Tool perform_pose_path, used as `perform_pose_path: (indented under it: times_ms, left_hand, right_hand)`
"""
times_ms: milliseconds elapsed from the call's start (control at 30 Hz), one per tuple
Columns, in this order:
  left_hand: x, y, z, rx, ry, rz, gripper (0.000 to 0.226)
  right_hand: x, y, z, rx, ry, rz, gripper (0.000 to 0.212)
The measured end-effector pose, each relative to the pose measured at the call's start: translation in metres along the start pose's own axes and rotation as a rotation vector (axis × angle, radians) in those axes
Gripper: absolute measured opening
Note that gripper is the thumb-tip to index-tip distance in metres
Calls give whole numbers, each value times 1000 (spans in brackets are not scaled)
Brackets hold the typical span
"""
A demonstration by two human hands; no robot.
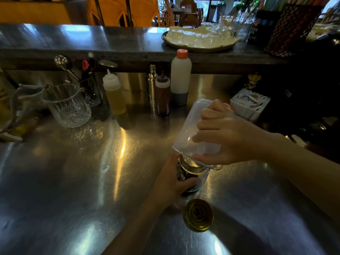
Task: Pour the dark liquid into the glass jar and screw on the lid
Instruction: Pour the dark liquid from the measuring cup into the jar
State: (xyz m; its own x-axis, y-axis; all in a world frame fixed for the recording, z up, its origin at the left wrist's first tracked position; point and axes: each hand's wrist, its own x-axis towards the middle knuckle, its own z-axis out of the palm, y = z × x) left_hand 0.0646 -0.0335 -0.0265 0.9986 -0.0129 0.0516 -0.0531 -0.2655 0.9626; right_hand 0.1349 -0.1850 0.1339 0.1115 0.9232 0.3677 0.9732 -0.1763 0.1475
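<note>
A small glass jar [195, 172] stands on the steel counter [73, 172], with dark liquid in its lower part. My left hand [171, 183] is wrapped around the jar's side. My right hand [228, 137] grips a translucent plastic container [191, 131], tipped steeply so that its mouth sits right over the jar's opening. The container looks nearly drained. A gold metal lid [198, 215] lies on the counter just in front of the jar, apart from both hands.
Behind stand a white bottle with an orange cap [181, 78], two squeeze bottles [114, 94] [162, 94], a cut-glass pitcher [68, 105] and a white napkin holder [250, 103]. A tray of glasses [198, 39] sits on the raised shelf.
</note>
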Motion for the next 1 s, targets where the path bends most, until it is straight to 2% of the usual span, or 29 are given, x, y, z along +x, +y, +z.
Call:
perform_pose_path:
  times_ms: [200,400,500,667,800,933,1000]
  left_hand:
    - [-1,2,0,-23,-6,-17,77]
    - [-1,1,1,-30,-3,-35,73]
    - [1,-1,2,-31,16,-34,76]
    - [2,-6,2,-18,30,-40,81]
    - [3,-7,3,-8,36,-40,83]
    - [3,-8,3,26,44,-11,77]
    - [4,-7,2,47,34,0,74]
  right_hand:
    - [-8,0,4,-32,23,-14,28]
    - [-17,4,5,53,32,92,29]
    - [-25,5,9,107,106,196,31]
    - [-46,2,24,376,332,526,28]
    - [-68,-2,37,654,592,859,13]
    - [-88,-8,55,998,895,1038,4]
    - [-100,-9,68,1067,975,1238,22]
